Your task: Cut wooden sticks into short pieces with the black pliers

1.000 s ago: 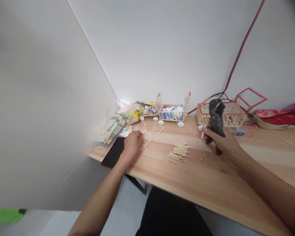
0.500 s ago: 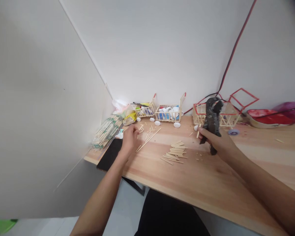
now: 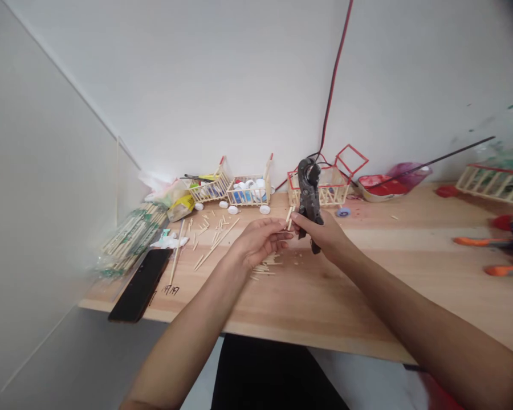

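My right hand grips a dark, worn pair of pliers, with its jaws pointing up. Two short wooden sticks stand up between the fingertips of both hands. My left hand has come up against them, thumb and forefinger closing on the lower end of one stick; its other fingers are loosely curled. Below my left hand, partly covered by it, lies a pile of short cut sticks on the wooden table. More loose sticks are scattered to the left.
Small stick-built carts on white wheels line the wall, beside a red-trimmed cart. Bagged sticks and a black phone-like slab lie left. A red-filled tray and orange-handled tools are on the right.
My left hand has moved right from the scattered sticks to meet my right hand. The view has turned right, bringing the orange-handled tools into sight. The pliers stay in my right hand.
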{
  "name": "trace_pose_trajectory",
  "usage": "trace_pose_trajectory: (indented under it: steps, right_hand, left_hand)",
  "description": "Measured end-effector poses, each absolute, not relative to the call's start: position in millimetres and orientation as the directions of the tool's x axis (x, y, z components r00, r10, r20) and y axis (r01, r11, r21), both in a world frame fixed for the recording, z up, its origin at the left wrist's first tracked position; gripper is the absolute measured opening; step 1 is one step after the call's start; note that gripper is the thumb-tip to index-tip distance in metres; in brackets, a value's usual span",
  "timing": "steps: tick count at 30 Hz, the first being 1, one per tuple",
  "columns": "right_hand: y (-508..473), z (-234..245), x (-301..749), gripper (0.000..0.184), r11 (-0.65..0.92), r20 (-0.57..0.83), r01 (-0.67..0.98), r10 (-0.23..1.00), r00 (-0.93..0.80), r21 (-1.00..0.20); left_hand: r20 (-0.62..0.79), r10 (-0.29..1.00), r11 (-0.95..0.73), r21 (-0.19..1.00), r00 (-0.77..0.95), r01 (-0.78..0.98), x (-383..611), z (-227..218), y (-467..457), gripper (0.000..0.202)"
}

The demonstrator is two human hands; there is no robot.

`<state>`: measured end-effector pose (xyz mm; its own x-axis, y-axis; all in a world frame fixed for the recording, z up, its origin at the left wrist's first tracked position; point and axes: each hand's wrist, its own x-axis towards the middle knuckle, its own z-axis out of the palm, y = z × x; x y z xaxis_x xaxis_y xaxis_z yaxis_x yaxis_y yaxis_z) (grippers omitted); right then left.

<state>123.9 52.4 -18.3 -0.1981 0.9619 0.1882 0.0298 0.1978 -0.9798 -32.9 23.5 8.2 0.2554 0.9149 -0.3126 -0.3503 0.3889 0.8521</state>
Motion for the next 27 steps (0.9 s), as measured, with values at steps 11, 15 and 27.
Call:
trace_pose_trajectory:
  steps: [11,15,27]
  right_hand:
    - [52.2,-17.5,122.4,0.031,0.21,0.193,0.08,0.964,-0.181,-0.974]
    - [53.0,-19.9,123.2,0.029,0.199,0.178,0.087,0.963,-0.204,-0.976]
    - [51.0,-20.0,123.9,0.029,0.216,0.174,0.172,0.958,-0.23,-0.961]
  left_hand:
    - [-0.288,0.926,0.358,0.876,0.243,-0.324,-29.5,1.3,26.8,0.009]
    - [-0.275,0.931,0.341,0.889,0.24,-0.306,-32.4,-2.4,27.4,0.011]
    - [-0.231,0.953,0.271,0.939,0.196,-0.21,-39.7,-6.4,27.0,0.022]
